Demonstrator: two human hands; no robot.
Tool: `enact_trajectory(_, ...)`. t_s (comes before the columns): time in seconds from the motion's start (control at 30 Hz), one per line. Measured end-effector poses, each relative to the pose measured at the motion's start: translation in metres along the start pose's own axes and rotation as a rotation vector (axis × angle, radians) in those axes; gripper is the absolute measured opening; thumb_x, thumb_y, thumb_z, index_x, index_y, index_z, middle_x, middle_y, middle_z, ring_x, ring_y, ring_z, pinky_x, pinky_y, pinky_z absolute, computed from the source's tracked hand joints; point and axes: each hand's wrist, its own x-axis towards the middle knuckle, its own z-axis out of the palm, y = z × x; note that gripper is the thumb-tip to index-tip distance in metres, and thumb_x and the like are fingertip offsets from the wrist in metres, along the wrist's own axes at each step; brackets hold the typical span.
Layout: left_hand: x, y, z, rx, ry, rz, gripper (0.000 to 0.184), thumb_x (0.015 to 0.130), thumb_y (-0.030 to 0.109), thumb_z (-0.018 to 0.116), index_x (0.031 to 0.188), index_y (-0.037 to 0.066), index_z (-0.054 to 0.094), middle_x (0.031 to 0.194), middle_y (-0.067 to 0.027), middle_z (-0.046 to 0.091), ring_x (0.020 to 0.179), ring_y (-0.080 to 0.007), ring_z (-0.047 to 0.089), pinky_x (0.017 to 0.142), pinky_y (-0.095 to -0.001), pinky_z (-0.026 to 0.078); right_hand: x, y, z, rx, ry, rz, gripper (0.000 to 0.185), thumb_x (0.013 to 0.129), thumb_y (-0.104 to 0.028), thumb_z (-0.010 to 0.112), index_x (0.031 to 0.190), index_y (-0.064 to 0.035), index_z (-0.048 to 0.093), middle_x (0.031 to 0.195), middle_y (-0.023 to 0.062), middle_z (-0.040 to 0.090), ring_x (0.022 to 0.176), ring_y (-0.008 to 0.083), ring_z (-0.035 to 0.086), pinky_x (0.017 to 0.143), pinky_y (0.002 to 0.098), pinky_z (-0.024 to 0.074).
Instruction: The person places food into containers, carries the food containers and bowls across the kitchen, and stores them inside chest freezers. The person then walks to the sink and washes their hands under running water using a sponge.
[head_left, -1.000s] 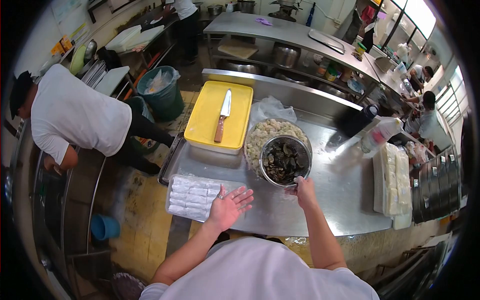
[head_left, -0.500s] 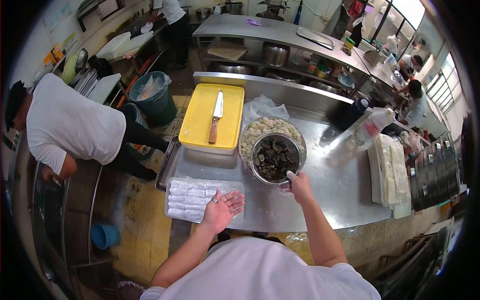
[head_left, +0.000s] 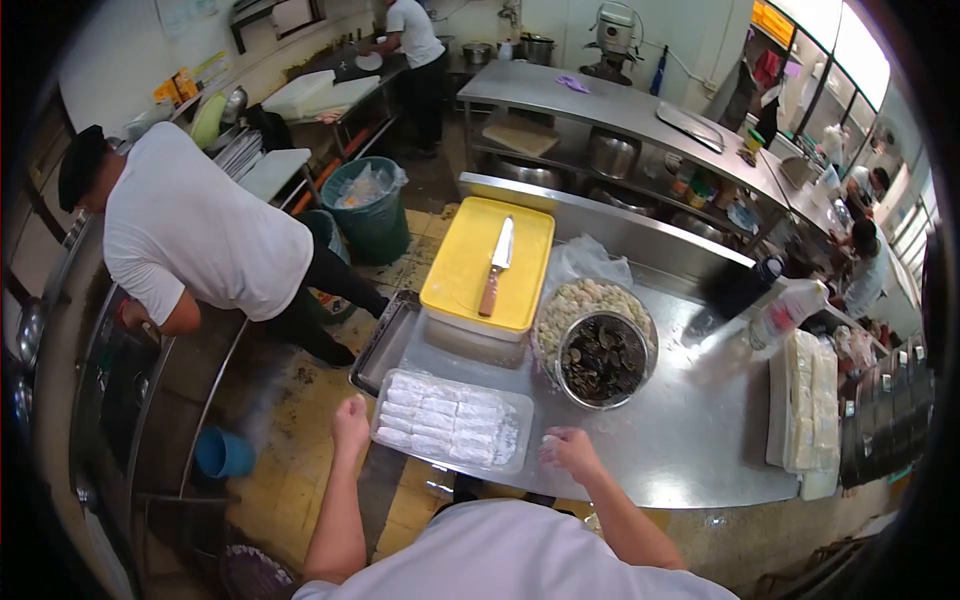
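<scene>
A clear plastic tray (head_left: pixel 522 405) at the table's near edge holds rows of white, flour-dusted rolled pieces (head_left: pixel 440 415). My left hand (head_left: pixel 350 427) is just off the tray's left side, its fingers curled in with nothing visible in them. To the tray's right is my right hand (head_left: pixel 571 452), fingers loosely bent and slightly apart, white powder on the tips. It holds nothing. Beyond it, a steel colander (head_left: pixel 590 400) of dark, wet-looking sliced pieces (head_left: pixel 603 357) rests on a larger bowl of pale chopped filling (head_left: pixel 587 302).
A knife (head_left: pixel 497 265) lies on the yellow lid (head_left: pixel 455 262) of a container. A metal pan (head_left: pixel 375 365) sits at the left edge. Bottles (head_left: pixel 787 312) and wrapped white packs (head_left: pixel 808 400) stand right. A co-worker (head_left: pixel 205 225) bends over a counter at left.
My right hand has let go of the colander and moved nearer the tray. My left hand has gone from over the tray to its left side and closed. The view has shifted.
</scene>
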Motion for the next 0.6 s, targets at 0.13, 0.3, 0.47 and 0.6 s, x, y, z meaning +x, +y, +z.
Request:
enact_trajectory(0.13, -0.022, -0.008, 0.007, -0.311, -0.165, -0.182, 0.043, 0.106, 0.036, 0.053, 0.105, -0.004, 0.071, 0.091, -0.0067, 0.071, 0.084, -0.0129, 0.061, 0.077, -0.0319, 0.049, 0.023, 0.006, 0.033, -0.258, 0.003, -0.103, 0.024, 0.093, -0.01, 0.065, 0.111, 0.0055, 0.067, 0.083, 0.014, 0.07, 0.065, 0.0209, 0.068, 0.057, 0.0342, 0.0568)
enact_trajectory(0.3, -0.025, -0.011, 0.004, -0.347, -0.147, -0.192, 0.046, 0.101, 0.042, 0.06, 0.102, -0.003, 0.07, 0.089, -0.005, 0.069, 0.076, -0.0133, 0.059, 0.066, -0.0312, 0.046, 0.014, -0.005, 0.042, -0.392, 0.057, -0.06, 0.016, 0.088, -0.011, 0.066, 0.093, 0.0039, 0.066, 0.076, 0.0105, 0.067, 0.061, 0.0185, 0.064, 0.055, 0.0333, 0.055)
enact_trajectory(0.47, 0.0, -0.033, 0.009, -0.437, -0.268, -0.238, 0.039, 0.102, 0.041, 0.058, 0.094, 0.005, 0.07, 0.084, -0.0011, 0.066, 0.074, -0.0113, 0.06, 0.064, -0.0287, 0.046, 0.002, -0.021, 0.051, -0.238, 0.001, -0.033, 0.012, 0.083, -0.011, 0.067, 0.087, -0.0011, 0.062, 0.073, 0.0055, 0.059, 0.061, 0.015, 0.059, 0.053, 0.0328, 0.0524)
enact_trajectory(0.6, 0.007, -0.023, 0.01, -0.795, -0.4, -0.261, 0.043, 0.105, 0.047, 0.052, 0.084, 0.01, 0.062, 0.083, -0.0017, 0.064, 0.076, -0.0136, 0.06, 0.072, -0.0305, 0.049, -0.013, -0.027, 0.044, -0.057, -0.007, -0.058, 0.01, 0.084, -0.008, 0.065, 0.088, -0.001, 0.061, 0.072, 0.005, 0.059, 0.059, 0.0156, 0.058, 0.052, 0.0334, 0.0521)
